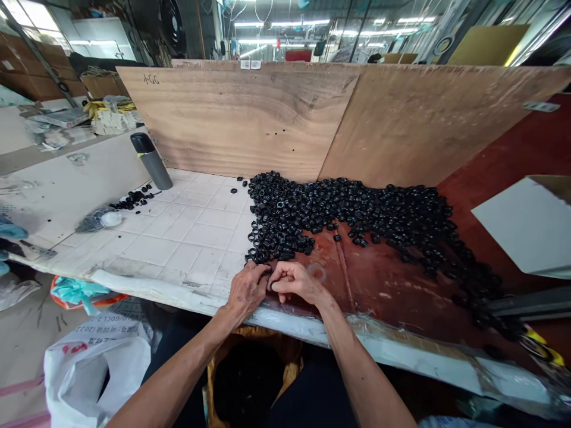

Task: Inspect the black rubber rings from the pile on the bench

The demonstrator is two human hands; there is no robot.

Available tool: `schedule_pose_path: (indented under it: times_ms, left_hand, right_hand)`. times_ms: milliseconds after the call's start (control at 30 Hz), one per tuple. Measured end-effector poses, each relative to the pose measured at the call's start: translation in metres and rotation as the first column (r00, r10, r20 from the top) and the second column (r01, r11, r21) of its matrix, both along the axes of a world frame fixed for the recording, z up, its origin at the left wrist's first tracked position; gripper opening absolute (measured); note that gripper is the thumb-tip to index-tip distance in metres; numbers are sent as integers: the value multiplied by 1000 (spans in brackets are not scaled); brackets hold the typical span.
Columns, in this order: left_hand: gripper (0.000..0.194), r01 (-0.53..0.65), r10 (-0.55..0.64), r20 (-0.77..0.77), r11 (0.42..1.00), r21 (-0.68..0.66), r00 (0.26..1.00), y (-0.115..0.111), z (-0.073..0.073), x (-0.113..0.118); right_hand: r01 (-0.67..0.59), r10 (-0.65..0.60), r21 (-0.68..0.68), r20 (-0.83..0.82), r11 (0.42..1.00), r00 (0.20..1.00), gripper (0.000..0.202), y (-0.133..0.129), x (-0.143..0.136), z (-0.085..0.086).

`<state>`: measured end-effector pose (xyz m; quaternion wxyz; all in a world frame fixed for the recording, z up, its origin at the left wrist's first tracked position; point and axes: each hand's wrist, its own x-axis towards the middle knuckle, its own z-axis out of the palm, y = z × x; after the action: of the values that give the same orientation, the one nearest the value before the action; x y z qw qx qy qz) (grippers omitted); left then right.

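My left hand (250, 287) and my right hand (297, 280) meet near the table's front edge, fingertips almost touching. A small black ring (270, 286) is pinched between the thumb and fingers of my right hand. The fingers of my left hand are closed around something dark and small, mostly hidden by the fingertips. Right behind both hands spreads a large heap of black rings (285, 205), reaching along the wooden back board and down the right side. A pale translucent ring (317, 272) lies on the red surface beside my right hand.
A dark grey bottle (154, 163) stands at the left, near scattered black pieces (134, 199) and a plastic bag (99, 219). A wooden board (250, 119) closes off the back. Below the table edge sits an open sack (214, 380) between my legs. A white box (530, 226) is at right.
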<state>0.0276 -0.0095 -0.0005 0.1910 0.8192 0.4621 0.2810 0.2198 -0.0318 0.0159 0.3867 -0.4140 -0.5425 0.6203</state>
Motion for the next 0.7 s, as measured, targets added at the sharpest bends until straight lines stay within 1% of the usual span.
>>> schedule_pose_path:
  times_ms: [33,100,167,233,333,400,533,600,700]
  left_hand:
    - [22,-3,3,-17,1000,3,1000,0,-1,0]
    - [19,-16,16,-18,1000,5,1000,-2,-2,0]
    - [15,-25,25,2,1000,16,1000,-3,-2,0]
    - [12,-25,25,11,999,32,1000,-5,-2,0]
    - [11,-17,16,17,999,50,1000,-7,-1,0]
    - [13,-16,15,27,998,58,1000,-8,-1,0]
    - [11,-27,27,9,997,74,1000,-9,0,0]
    - [11,-16,17,-16,996,91,1000,-9,0,0]
    - [20,-3,4,-12,995,101,1000,-9,-2,0]
  right_hand:
    - [13,-13,1,61,1000,998,18,0,-1,-1]
    - [116,-120,35,145,993,982,18,2,-2,-3]
    - [212,-220,65,158,975,963,19,5,-3,-4]
    - [260,-267,68,113,963,957,19,6,-3,-6]
    - [270,-271,51,24,962,962,20,6,-3,-8]
    - [271,-273,64,10,960,962,20,6,-3,-9]
    - [282,-302,158,116,946,946,19,7,-5,-9]
    - [285,-317,201,153,937,936,23,8,-6,-9]
    - [265,-309,232,174,936,935,26,9,-7,-13]
